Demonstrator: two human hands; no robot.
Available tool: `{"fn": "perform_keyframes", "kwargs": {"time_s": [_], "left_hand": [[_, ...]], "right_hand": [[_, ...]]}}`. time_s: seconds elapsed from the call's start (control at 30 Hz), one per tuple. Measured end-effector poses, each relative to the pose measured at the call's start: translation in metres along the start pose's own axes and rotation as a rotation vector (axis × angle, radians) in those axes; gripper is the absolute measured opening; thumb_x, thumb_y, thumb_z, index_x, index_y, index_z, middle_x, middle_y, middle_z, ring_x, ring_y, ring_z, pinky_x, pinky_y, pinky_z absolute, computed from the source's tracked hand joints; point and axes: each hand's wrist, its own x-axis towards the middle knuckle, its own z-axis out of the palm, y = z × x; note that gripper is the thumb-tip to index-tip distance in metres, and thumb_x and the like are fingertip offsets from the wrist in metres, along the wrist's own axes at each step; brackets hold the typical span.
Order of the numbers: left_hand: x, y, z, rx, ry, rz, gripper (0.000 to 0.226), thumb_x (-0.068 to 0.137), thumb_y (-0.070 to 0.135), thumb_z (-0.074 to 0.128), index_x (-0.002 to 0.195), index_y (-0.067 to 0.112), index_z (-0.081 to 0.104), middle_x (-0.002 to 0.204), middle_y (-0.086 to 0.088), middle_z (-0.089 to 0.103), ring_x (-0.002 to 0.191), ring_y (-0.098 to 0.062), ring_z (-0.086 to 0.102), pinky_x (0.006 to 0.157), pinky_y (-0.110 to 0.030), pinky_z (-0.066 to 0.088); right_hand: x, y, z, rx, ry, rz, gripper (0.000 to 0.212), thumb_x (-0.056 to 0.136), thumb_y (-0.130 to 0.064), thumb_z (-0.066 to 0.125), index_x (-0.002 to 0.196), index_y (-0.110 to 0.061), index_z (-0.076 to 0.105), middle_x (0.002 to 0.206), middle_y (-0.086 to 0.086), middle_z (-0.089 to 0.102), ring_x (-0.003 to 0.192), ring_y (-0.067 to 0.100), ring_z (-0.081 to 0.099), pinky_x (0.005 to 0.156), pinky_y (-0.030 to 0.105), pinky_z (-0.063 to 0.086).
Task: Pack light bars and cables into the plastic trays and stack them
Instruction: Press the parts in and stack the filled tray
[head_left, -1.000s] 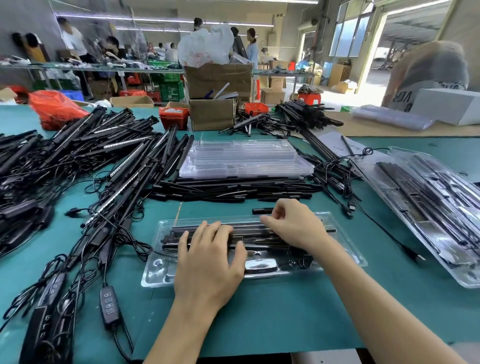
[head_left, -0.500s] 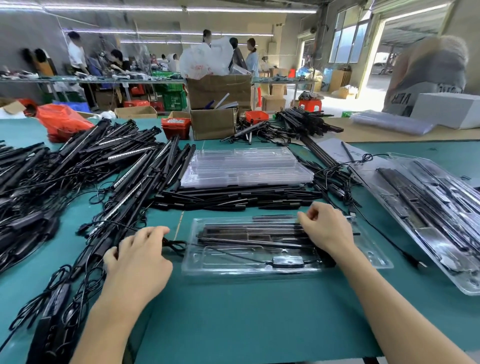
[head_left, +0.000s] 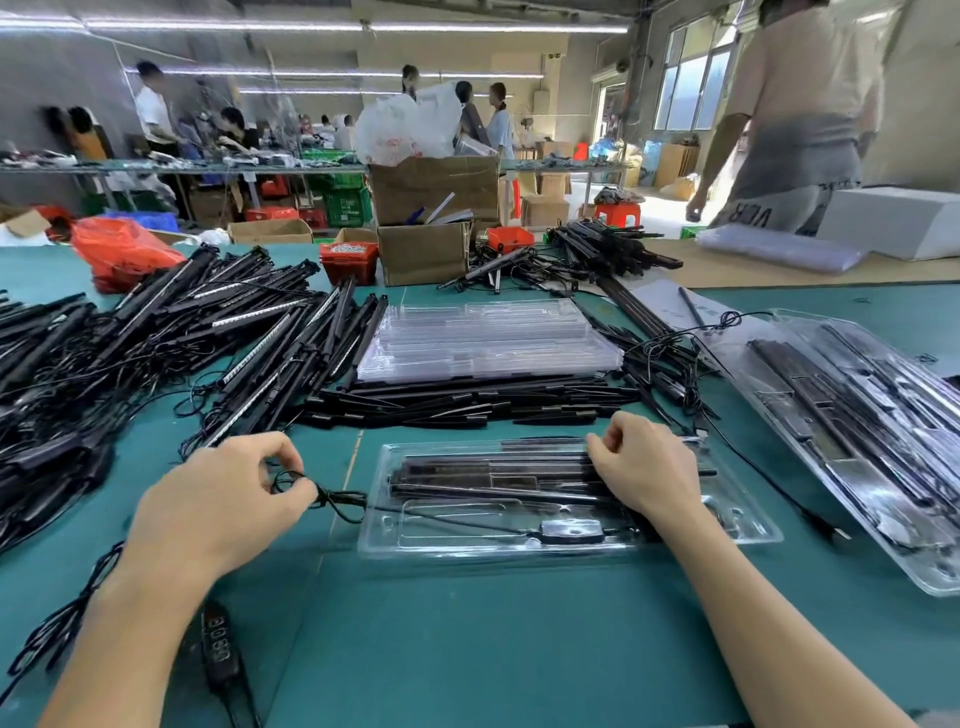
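1. Head view, hands: a thin black cable is pinched between the curled thumb and fingers of the left hand, just left of the clear plastic tray; the cable runs from the fingertips rightward into the tray. The right hand is laid on the light bars packed in the tray, its fingers curled over their right portion; whether a bar is actually gripped cannot be told.
2. Head view, in the tray: several black bars are seen lying lengthwise in the far half, their count blurred; one small black controller is seated in the near compartment, below the right wrist.
3. Head view, around the fingers: just beyond the right fingertips a row of loose black bars is spread, and behind it one stack of empty clear trays. Beyond and left of the left fingers a large tangled heap of bars and cables is piled, touching nothing held. Near the left forearm one inline switch is lying on the green table.
4. Head view, right of the right hand: a pile of filled trays is set at a slant, at least two being distinguishable, with a stray cable between it and the tray.
5. Head view, far side: two cardboard boxes, one red bin and one white box are stood; a person is seen beside it.
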Motion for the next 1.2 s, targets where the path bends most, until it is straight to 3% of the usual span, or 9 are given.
{"fn": "perform_keyframes", "kwargs": {"time_s": [0.1,0.2,0.3,0.4,0.6,0.8,0.93,1.0,1.2], "left_hand": [[0.006,-0.008,-0.017,0.092,-0.177,-0.081,0.031,0.069,0.075,0.062,0.083,0.047,0.058,0.067,0.012,0.064,0.069,-0.015,0.064,0.070,-0.033,0.053],[0.009,-0.010,-0.038,0.079,-0.411,-0.129,0.055,0.058,0.085,0.063,0.086,0.037,0.064,0.058,0.001,0.070,0.050,-0.014,0.060,0.059,-0.025,0.048],[0.009,-0.003,-0.059,-0.158,-0.463,-0.045,0.038,0.069,0.051,0.082,0.100,0.034,0.066,0.061,-0.008,0.071,0.041,-0.017,0.054,0.048,-0.024,0.040],[0.008,0.010,-0.063,-0.675,-0.352,0.025,0.039,0.085,0.011,0.071,0.114,0.036,0.063,0.086,-0.007,0.078,0.050,-0.018,0.064,0.035,-0.023,0.041],[0.003,0.043,-0.032,-1.256,-0.304,-0.026,0.046,0.102,0.000,0.045,0.141,0.022,0.054,0.130,0.004,0.067,0.096,-0.028,0.075,0.050,-0.030,0.059],[0.018,0.043,0.010,-0.479,-0.132,-0.061,0.067,0.096,0.037,0.059,0.153,0.035,0.024,0.090,0.013,0.069,0.073,-0.021,0.072,0.063,-0.038,0.058],[0.015,0.038,0.029,0.004,-0.289,-0.146,0.085,0.082,0.083,0.041,0.146,0.029,0.028,0.132,-0.009,0.058,0.110,-0.031,0.063,0.097,-0.046,0.049],[0.008,0.042,0.040,0.038,-0.384,-0.182,0.083,0.081,0.084,0.044,0.137,0.023,0.037,0.138,-0.013,0.050,0.116,-0.032,0.059,0.097,-0.042,0.048],[-0.001,0.044,0.052,-0.120,-0.350,-0.232,0.053,0.085,0.061,0.061,0.116,0.025,0.039,0.078,-0.001,0.070,0.052,-0.018,0.070,0.070,-0.033,0.058]], "right_hand": [[0.000,-0.001,0.001,-0.005,0.003,0.002,0.028,0.091,-0.037,0.059,0.070,-0.019,0.053,0.063,-0.006,0.059,0.060,0.010,0.054,0.050,0.025,0.031],[0.000,-0.001,0.000,-0.010,-0.005,0.009,0.027,0.091,-0.038,0.057,0.072,-0.019,0.053,0.065,-0.006,0.059,0.061,0.009,0.052,0.051,0.025,0.031],[0.000,-0.001,0.001,-0.019,-0.007,0.007,0.027,0.092,-0.039,0.056,0.072,-0.020,0.052,0.065,-0.006,0.059,0.062,0.009,0.051,0.051,0.025,0.031],[0.000,0.001,0.001,-0.023,-0.002,0.000,0.028,0.092,-0.039,0.056,0.072,-0.020,0.051,0.066,-0.006,0.059,0.062,0.009,0.051,0.052,0.026,0.031],[0.001,0.003,0.002,-0.022,0.007,-0.016,0.028,0.091,-0.038,0.056,0.071,-0.019,0.050,0.064,-0.006,0.058,0.061,0.010,0.052,0.052,0.026,0.031],[0.000,0.002,0.002,-0.019,0.004,-0.025,0.027,0.092,-0.037,0.056,0.071,-0.019,0.051,0.064,-0.006,0.058,0.061,0.009,0.052,0.051,0.025,0.030],[0.000,0.001,0.002,-0.007,0.007,-0.026,0.027,0.092,-0.038,0.057,0.072,-0.020,0.052,0.064,-0.006,0.059,0.061,0.009,0.053,0.051,0.025,0.031],[0.000,0.001,0.001,0.010,0.004,-0.017,0.027,0.091,-0.037,0.057,0.072,-0.020,0.052,0.064,-0.006,0.058,0.061,0.010,0.053,0.051,0.025,0.031],[-0.001,0.001,0.000,0.047,-0.001,0.009,0.026,0.090,-0.038,0.057,0.071,-0.020,0.054,0.063,-0.006,0.059,0.064,0.012,0.055,0.053,0.027,0.033]]}}
